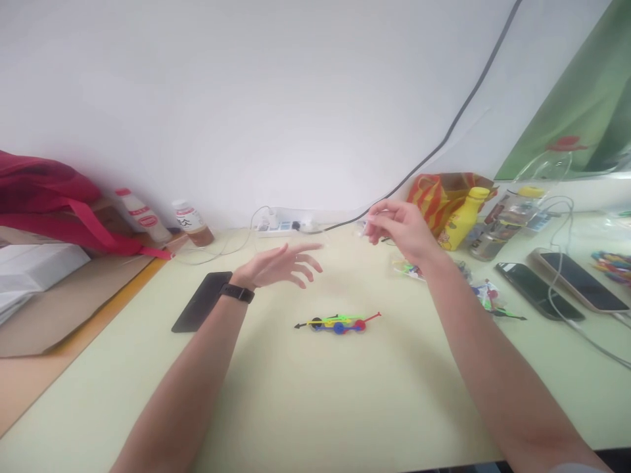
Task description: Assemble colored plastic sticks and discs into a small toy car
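Note:
My left hand (283, 264) is held above the table with its fingers spread and nothing in them. A black band is on that wrist. Higher and to the right, my right hand (401, 230) has its fingers pinched together. Something small, whitish and see-through shows at the fingertips, too blurred to name. Between my forearms, a small pile of plastic spinner arrows (339, 324) in black, yellow, green, blue and red lies on the table (315, 401). Neither hand touches the pile. Below my right hand, a clear bag of coloured pieces (407, 268) is partly hidden by the wrist.
A dark phone (204, 302) lies by my left wrist; two more phones (539, 291) with cables lie right. Bottles, including a yellow bottle (463, 220), stand along the wall near a striped bag (428, 197). A power strip (280, 226) is at the back, a red bag (49, 197) left.

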A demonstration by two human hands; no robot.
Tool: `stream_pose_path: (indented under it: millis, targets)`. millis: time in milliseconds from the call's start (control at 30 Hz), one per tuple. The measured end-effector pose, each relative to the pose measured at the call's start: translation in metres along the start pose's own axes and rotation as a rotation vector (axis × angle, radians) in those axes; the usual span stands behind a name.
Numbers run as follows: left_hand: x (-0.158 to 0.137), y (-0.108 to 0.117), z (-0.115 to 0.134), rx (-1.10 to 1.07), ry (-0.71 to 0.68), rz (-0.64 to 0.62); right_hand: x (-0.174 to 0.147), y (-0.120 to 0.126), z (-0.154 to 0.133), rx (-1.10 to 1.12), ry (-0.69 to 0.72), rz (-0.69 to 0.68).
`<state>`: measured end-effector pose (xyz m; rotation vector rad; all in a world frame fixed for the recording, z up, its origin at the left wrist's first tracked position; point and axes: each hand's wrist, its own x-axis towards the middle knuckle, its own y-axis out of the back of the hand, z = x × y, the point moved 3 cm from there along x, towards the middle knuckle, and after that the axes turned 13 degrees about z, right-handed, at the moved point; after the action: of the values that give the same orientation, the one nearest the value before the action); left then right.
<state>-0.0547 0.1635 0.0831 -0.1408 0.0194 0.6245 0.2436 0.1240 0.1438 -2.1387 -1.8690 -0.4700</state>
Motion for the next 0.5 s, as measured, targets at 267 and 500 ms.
stream_pose_path:
  millis: [267, 500]
  targets:
    - [0.001, -0.007, 0.000, 0.053, 0.007, 0.004, -0.009, -0.004, -0.019, -0.044, 0.107, -0.020]
    - [0.003, -0.013, 0.002, 0.068, 0.000, -0.045, -0.010, -0.011, -0.018, -0.174, 0.090, -0.069]
